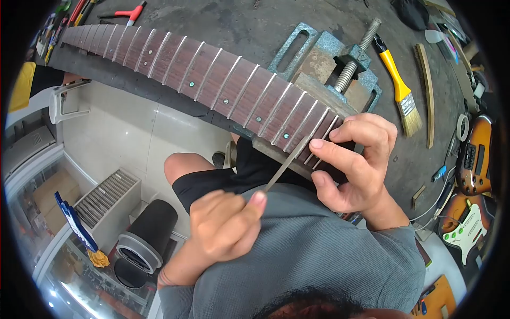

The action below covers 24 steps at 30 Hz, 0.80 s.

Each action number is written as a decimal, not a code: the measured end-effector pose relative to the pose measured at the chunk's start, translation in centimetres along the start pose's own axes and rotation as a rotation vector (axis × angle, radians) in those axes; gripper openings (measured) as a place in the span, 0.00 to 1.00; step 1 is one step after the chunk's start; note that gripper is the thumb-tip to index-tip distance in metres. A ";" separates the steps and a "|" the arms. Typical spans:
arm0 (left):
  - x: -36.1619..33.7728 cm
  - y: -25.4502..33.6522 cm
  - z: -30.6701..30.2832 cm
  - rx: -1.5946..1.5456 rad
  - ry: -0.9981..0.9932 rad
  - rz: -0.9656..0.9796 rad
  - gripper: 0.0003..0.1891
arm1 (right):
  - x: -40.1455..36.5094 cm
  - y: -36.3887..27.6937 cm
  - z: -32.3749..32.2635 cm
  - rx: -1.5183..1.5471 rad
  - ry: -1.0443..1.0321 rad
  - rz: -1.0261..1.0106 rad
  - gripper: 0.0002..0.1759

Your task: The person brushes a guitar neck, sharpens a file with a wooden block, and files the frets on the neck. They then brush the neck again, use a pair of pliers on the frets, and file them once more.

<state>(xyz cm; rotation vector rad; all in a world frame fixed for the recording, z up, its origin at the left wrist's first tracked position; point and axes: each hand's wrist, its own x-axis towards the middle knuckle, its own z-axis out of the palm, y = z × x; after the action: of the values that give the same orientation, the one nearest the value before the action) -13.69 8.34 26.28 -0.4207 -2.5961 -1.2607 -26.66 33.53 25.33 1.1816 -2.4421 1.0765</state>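
Note:
A guitar neck (212,80) runs diagonally across the bench, with its dark wood fretboard and metal frets facing up. Round shiny inlay dots mark it. My left hand (226,223) is closed in a fist around a thin metal file (281,170), thumb laid along it. The file's far end reaches the frets at the wide end of the neck. There my right hand (361,165) rests with fingers apart, its index fingertip at the file's tip and other fingertips over the fretboard edge. A blue-green vise (319,48) sits right behind the neck.
A yellow-handled brush (394,74) and a wooden strip (426,95) lie right of the vise. A red-handled tool (130,11) is beyond the neck. Guitar bodies (474,154) stand at far right. A black bin (146,234) and a white drawer unit (109,204) are lower left.

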 end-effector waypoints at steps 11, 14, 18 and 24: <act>-3.0 0.0 0.1 -0.053 0.072 0.047 0.21 | 0.0 0.3 0.2 -0.061 0.019 -0.071 0.24; -5.2 -0.2 -0.2 -0.163 0.191 0.066 0.19 | -0.6 0.7 0.8 -0.016 0.093 -0.047 0.23; -5.9 -1.0 0.5 -0.241 0.280 0.064 0.17 | -0.5 -0.2 0.7 -0.100 0.036 0.002 0.27; -7.6 0.1 0.7 -0.509 0.287 -0.283 0.17 | -1.1 -0.3 -0.2 -0.120 0.067 -0.248 0.19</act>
<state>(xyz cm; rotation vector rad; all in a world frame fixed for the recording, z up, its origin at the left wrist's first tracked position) -6.59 7.75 23.43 0.0569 -2.1282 -1.9237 -25.76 34.17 25.05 1.3420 -2.2044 0.8715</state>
